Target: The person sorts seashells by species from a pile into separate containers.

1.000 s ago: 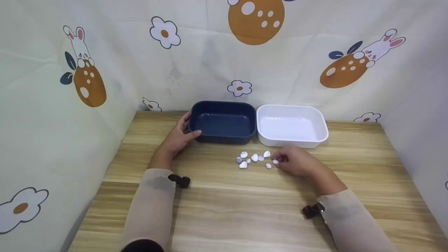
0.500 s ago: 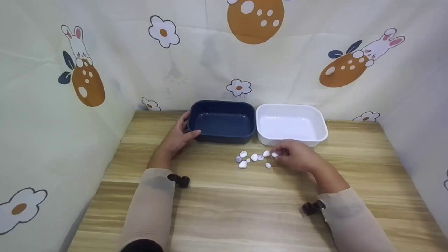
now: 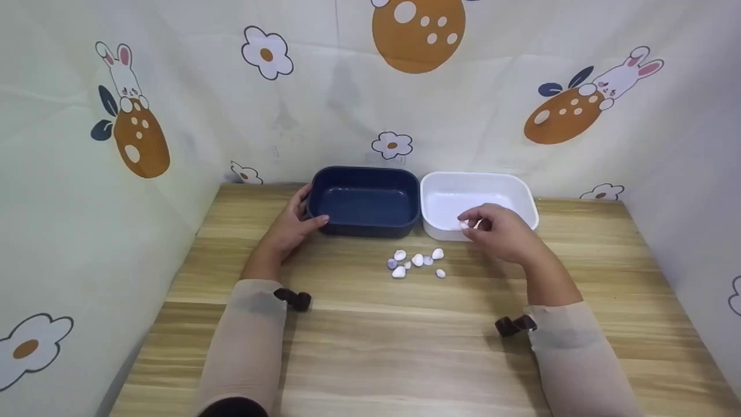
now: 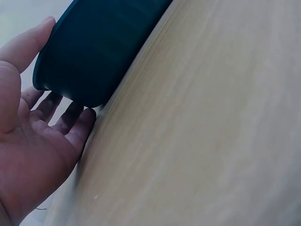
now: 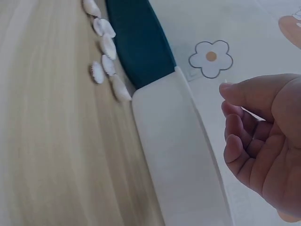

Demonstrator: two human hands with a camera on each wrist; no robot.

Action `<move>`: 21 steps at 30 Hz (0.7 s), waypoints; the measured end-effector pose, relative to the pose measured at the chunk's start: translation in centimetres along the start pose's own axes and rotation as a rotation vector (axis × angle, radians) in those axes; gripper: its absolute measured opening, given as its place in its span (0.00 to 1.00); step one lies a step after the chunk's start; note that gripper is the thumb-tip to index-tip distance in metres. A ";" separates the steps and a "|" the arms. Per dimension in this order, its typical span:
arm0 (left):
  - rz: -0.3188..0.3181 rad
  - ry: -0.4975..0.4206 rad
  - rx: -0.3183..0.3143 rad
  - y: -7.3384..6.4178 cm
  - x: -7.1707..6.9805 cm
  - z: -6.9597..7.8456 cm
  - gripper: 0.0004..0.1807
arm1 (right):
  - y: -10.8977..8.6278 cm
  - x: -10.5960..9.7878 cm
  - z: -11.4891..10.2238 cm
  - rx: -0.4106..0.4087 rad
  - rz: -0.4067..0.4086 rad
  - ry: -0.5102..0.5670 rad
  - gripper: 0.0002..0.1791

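Note:
My left hand [image 3: 289, 230] holds the left end of a dark blue plastic bin [image 3: 367, 230], thumb on the front rim and the other fingers along its end wall. In the left wrist view the fingers [image 4: 82, 125] curve around the lower corner of the bin. Over the front rim of a white bin [image 3: 443, 233], my right hand [image 3: 505, 234] pinches a small white seashell [image 3: 464, 225] between thumb and fingertips. The hand hides most of this shell in the right wrist view. In front of the bins lies a loose group of several white and pale purple seashells [image 3: 399, 272].
Both bins stand side by side at the back of the wood-grain table [image 3: 370, 341]. Behind them hangs a cream curtain [image 3: 324, 116] printed with rabbits and flowers, which also covers both sides. In the right wrist view, several shells [image 5: 108, 47] lie close to the bins' front walls.
My right hand has picked a seashell off the table at the right of the group and carried it up to the white bin's front rim. The left hand stays on the dark blue bin.

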State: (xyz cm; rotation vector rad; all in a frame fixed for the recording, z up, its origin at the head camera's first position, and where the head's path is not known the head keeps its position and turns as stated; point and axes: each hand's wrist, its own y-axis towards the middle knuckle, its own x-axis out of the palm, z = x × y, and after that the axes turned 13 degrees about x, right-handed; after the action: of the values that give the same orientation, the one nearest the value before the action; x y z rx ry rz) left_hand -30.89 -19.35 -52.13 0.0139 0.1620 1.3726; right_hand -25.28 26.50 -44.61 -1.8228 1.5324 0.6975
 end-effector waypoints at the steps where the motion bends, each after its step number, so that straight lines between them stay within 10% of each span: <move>1: -0.001 0.003 -0.001 0.0 0.0 0.0 0.56 | 0.0 -0.2 -0.1 0.007 0.004 0.008 0.13; 21: 0.001 0.006 -0.015 0.0 -0.2 0.0 0.55 | 0.6 -0.9 0.4 0.136 0.095 0.060 0.17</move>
State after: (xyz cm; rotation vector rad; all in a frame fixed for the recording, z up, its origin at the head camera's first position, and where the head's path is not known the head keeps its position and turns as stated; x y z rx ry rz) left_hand -30.98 -19.59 -52.14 -0.0029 0.1570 1.3754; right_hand -26.06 27.32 -44.33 -1.6936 1.6723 0.5722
